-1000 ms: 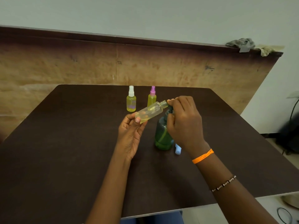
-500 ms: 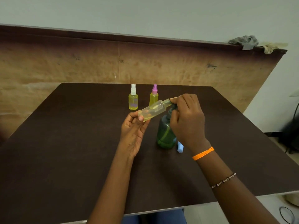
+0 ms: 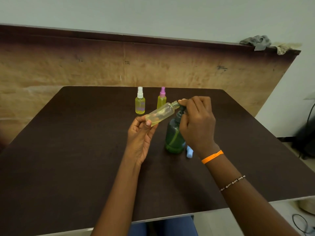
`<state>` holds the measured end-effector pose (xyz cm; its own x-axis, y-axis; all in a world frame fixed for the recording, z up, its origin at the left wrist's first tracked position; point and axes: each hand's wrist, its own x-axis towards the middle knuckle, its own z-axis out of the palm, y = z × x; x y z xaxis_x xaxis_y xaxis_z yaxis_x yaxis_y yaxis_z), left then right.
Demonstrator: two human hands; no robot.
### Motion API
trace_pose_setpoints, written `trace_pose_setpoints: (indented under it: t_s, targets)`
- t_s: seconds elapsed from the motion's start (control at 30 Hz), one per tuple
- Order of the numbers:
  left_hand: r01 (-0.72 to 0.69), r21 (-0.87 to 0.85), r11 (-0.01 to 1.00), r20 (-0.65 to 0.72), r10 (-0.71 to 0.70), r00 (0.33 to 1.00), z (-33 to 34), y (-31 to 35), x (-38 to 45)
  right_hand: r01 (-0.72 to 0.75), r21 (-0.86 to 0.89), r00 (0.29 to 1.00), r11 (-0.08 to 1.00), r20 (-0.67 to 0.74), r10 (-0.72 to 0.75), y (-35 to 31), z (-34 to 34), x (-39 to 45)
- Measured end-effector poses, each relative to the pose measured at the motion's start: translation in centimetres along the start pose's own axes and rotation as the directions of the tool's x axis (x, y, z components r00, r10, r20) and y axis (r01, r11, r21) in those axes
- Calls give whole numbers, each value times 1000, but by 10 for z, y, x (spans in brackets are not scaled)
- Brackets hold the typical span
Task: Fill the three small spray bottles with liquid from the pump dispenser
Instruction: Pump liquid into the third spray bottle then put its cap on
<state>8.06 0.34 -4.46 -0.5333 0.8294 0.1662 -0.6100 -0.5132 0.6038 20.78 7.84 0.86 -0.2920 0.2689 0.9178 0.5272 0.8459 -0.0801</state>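
My left hand (image 3: 141, 137) holds an uncapped clear spray bottle (image 3: 162, 114) by its base, tilted, with its threaded neck up against the nozzle of the green pump dispenser (image 3: 173, 137). A little yellowish liquid shows inside the bottle. My right hand (image 3: 197, 123) is curled over the dispenser's dark pump head and hides most of it. The dispenser stands on the dark table (image 3: 68, 159). Behind it stand two capped spray bottles with yellow liquid: one with a white cap (image 3: 140, 101) and one with a pink cap (image 3: 162, 97).
A light blue spray cap (image 3: 189, 152) lies on the table just right of the dispenser, beside my right wrist. A brown board (image 3: 68, 68) rises behind the table. Crumpled cloths (image 3: 257, 41) sit on its top right corner.
Both hands stay at the dispenser with the tilted bottle at the nozzle. The view has shifted slightly; my right hand looks a little lower on the pump head.
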Motion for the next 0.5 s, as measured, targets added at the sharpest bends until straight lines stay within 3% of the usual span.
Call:
trace_pose_setpoints:
  t_s: [0.13,0.4,0.5]
  targets:
    - [0,-2,1000,5,0,1000,0,0,1,-52,3,998,999,-42,52,1,9,-16]
    - [-8,8,1000,3,8,1000,1,0,-1,110,-81,993,991,46,-107,2,-10,15]
    - [-6,13,1000,1,6,1000,1,-1,0,36,-50,999,998,6,-36,0,-5,5]
